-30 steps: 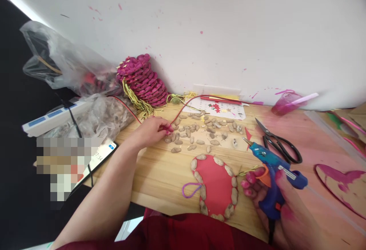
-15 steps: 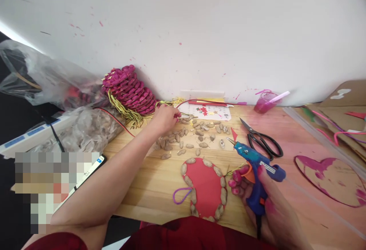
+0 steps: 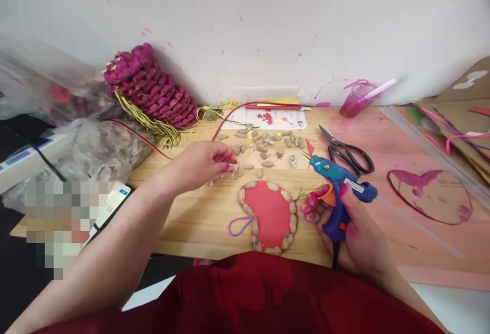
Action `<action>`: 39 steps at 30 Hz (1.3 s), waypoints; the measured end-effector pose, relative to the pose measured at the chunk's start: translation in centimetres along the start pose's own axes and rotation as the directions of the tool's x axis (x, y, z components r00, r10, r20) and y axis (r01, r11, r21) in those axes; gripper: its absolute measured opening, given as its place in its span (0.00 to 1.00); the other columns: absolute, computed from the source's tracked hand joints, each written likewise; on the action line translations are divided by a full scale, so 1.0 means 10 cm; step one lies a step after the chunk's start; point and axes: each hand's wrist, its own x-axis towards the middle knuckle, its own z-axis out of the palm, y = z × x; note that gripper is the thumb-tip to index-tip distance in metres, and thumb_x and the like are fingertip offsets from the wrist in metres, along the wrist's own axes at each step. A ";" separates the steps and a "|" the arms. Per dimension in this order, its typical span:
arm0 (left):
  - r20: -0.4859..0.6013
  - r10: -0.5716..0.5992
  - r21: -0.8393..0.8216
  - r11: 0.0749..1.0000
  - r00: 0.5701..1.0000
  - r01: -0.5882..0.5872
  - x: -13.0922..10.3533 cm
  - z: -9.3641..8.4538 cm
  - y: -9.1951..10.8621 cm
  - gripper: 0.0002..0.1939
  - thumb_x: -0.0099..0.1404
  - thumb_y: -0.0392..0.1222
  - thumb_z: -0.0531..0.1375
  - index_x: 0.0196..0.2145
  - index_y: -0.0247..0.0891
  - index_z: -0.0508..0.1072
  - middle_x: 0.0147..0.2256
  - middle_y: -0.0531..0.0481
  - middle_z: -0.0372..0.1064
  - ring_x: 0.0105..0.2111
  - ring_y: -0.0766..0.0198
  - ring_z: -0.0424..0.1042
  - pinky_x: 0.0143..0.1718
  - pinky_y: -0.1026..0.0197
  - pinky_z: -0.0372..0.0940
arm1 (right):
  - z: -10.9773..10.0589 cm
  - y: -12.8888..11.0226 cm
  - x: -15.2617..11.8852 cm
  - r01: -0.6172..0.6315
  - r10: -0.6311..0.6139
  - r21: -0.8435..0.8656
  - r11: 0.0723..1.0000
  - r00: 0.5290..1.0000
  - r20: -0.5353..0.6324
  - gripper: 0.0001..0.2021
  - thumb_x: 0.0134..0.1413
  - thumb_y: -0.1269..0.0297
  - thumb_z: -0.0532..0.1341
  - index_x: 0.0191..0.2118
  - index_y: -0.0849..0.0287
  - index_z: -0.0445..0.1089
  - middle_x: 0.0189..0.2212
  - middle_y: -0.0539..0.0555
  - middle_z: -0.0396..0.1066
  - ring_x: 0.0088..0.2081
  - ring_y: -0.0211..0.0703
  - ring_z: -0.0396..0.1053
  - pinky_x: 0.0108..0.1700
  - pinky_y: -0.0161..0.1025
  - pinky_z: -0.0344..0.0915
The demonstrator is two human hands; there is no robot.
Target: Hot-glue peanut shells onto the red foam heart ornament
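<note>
My left hand (image 3: pixel 204 163) is over the left edge of the scattered peanuts (image 3: pixel 267 163), its fingers curled together; what they hold, if anything, is hidden. In my right hand (image 3: pixel 356 232) is a blue glue gun (image 3: pixel 337 211) with an orange trigger, its metal tip pointing up and left. Just left of that hand lies a red heart-shaped piece (image 3: pixel 270 214), edged with peanuts. A purple loop (image 3: pixel 240 226) sticks out from its left side, and yellow-green strings reach from its right side toward my right fingers.
Black scissors (image 3: pixel 350 155) lie beyond the glue gun. A pink cup (image 3: pixel 356 100) stands by the wall. At right are a pink-stained cardboard heart (image 3: pixel 432 196) and cardboard. Purple peanut bundles (image 3: pixel 153 89), plastic bags (image 3: pixel 92 155) and a phone (image 3: pixel 109 206) are at left.
My left hand has drawn back from the rear of the peanuts, nearer to me. My right hand still grips the glue gun. The whole view has shifted, with the table's things higher in the picture.
</note>
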 end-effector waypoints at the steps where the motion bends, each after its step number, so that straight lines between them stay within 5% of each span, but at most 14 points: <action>1: 0.015 -0.025 -0.013 1.000 1.000 0.025 -0.10 0.03 -0.01 0.09 0.59 0.43 0.60 0.36 0.41 0.79 0.33 0.53 0.78 0.34 0.61 0.74 0.37 0.62 0.64 | 0.01 0.00 0.00 0.010 -0.010 -0.007 1.000 1.000 0.000 0.18 0.36 0.48 0.75 0.28 0.58 0.77 0.24 0.54 0.75 0.27 0.48 0.75 0.32 0.43 0.77; 8: 0.029 -0.007 -0.104 0.995 1.000 0.010 -0.44 0.34 -0.17 0.09 0.61 0.37 0.59 0.34 0.43 0.80 0.34 0.55 0.79 0.36 0.62 0.76 0.39 0.62 0.65 | 0.05 -0.01 0.00 0.027 -0.032 -0.087 0.996 0.998 -0.058 0.21 0.27 0.48 0.77 0.25 0.60 0.78 0.21 0.53 0.73 0.23 0.45 0.73 0.25 0.38 0.76; 12: -0.126 0.006 -0.038 0.999 0.992 -0.011 -0.46 0.40 -0.23 0.09 0.60 0.34 0.60 0.32 0.42 0.81 0.34 0.53 0.77 0.35 0.63 0.74 0.39 0.62 0.64 | 0.04 -0.01 0.01 0.045 -0.050 -0.074 0.996 0.997 -0.065 0.21 0.26 0.49 0.78 0.26 0.59 0.78 0.22 0.54 0.75 0.24 0.44 0.75 0.26 0.36 0.76; 18: -0.360 0.148 0.122 0.986 0.921 -0.111 -0.58 0.39 -0.32 0.08 0.67 0.38 0.59 0.35 0.39 0.80 0.33 0.50 0.75 0.35 0.62 0.72 0.41 0.59 0.64 | 0.02 0.01 0.02 0.066 -0.073 -0.094 0.993 0.995 -0.071 0.21 0.27 0.48 0.78 0.26 0.59 0.79 0.22 0.54 0.74 0.25 0.47 0.75 0.24 0.38 0.76; 21: -0.325 0.203 0.207 0.968 0.924 -0.140 -0.65 0.41 -0.32 0.07 0.66 0.36 0.60 0.34 0.39 0.78 0.33 0.49 0.75 0.37 0.58 0.71 0.44 0.55 0.63 | 0.02 0.01 0.02 0.072 -0.078 -0.095 0.993 0.995 -0.059 0.21 0.29 0.48 0.77 0.26 0.59 0.78 0.22 0.54 0.74 0.24 0.47 0.75 0.24 0.37 0.76; 33: -0.250 0.098 0.395 0.919 0.963 0.009 -0.64 0.49 -0.15 0.05 0.65 0.41 0.62 0.32 0.41 0.77 0.34 0.48 0.75 0.39 0.51 0.69 0.41 0.50 0.59 | -0.02 0.03 0.01 0.091 -0.091 -0.056 0.994 0.996 0.012 0.18 0.38 0.49 0.75 0.28 0.59 0.78 0.24 0.53 0.75 0.25 0.39 0.75 0.30 0.31 0.76; 39: -0.257 0.141 0.444 0.896 0.956 -0.013 -0.65 0.51 -0.13 0.05 0.66 0.41 0.61 0.34 0.43 0.78 0.35 0.48 0.76 0.39 0.51 0.69 0.42 0.49 0.59 | -0.05 0.06 0.03 0.082 -0.080 -0.054 0.995 0.996 0.048 0.19 0.41 0.46 0.73 0.30 0.58 0.77 0.26 0.53 0.75 0.26 0.45 0.75 0.28 0.39 0.76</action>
